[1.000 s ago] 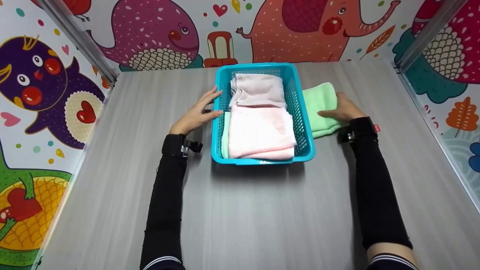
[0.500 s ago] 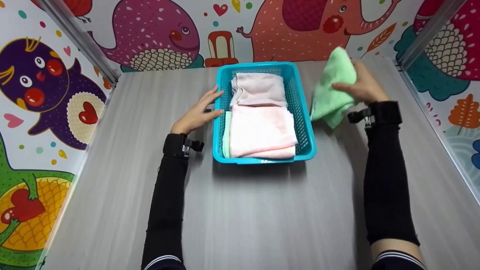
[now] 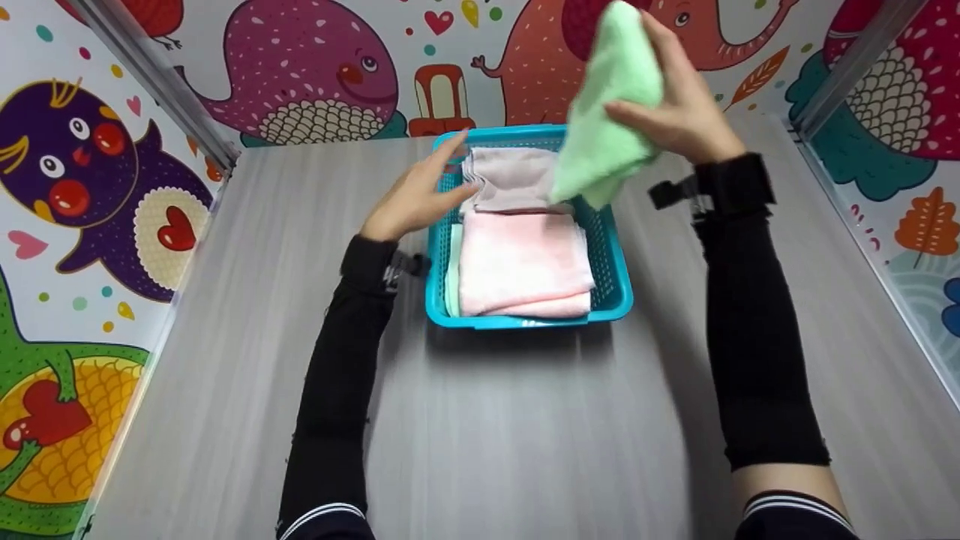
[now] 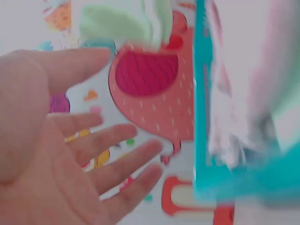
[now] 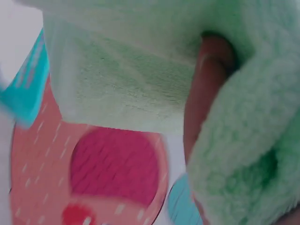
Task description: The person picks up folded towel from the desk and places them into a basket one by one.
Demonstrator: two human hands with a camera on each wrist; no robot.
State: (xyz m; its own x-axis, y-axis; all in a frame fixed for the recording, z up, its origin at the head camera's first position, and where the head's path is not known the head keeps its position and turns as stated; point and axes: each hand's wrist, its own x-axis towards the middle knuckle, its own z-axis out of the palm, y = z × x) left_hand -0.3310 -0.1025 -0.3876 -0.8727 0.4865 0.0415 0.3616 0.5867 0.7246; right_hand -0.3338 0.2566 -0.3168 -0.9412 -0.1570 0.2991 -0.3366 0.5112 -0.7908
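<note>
A folded green towel (image 3: 611,105) hangs from my right hand (image 3: 686,112), which grips it with the thumb on the near side, above the back right of a teal basket (image 3: 619,300). In the right wrist view, a finger presses into the fuzzy green cloth (image 5: 117,79). My left hand (image 3: 416,195) hovers at the basket's left rim, its fingers spread and holding nothing; the left wrist view shows the open palm (image 4: 61,168). Inside the basket lie a folded pale mauve towel (image 3: 514,180) at the back and a folded pink towel (image 3: 525,262) in front.
A second pale green cloth (image 3: 453,270) shows at the basket's left inside edge, partly under the pink towel. The grey tabletop (image 3: 525,435) is bounded by cartoon-printed panels (image 3: 315,67) at the back and both sides.
My right hand has lifted the green towel off the table beside the basket, then carried it up and leftward over the rim. My left hand has come off the rim, moving slightly up and right.
</note>
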